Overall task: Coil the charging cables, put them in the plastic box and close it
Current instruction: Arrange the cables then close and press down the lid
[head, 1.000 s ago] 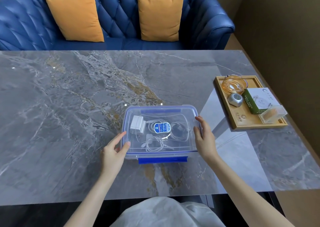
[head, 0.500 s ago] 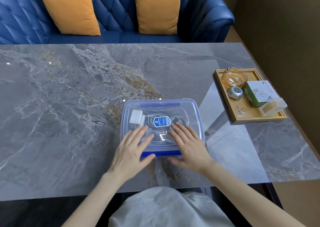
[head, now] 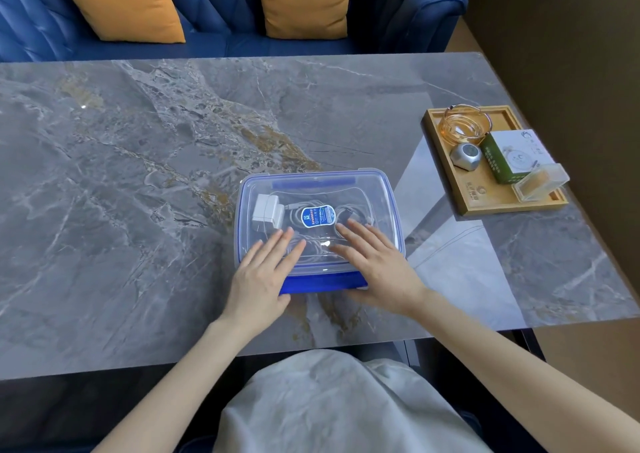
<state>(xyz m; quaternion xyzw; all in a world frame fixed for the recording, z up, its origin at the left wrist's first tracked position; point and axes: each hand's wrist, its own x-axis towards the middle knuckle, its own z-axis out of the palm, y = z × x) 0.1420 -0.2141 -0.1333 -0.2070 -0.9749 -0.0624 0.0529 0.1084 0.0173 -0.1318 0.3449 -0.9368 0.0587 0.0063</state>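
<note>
We press both flat hands, left hand and right hand, fingers straight and spread, on the clear lid of the plastic box on the marble table, coiled charging cables and a white adapter visible inside.

both hands have moved from the sides of the clear plastic box onto its lid: left hand, right hand, fingers flat
</note>
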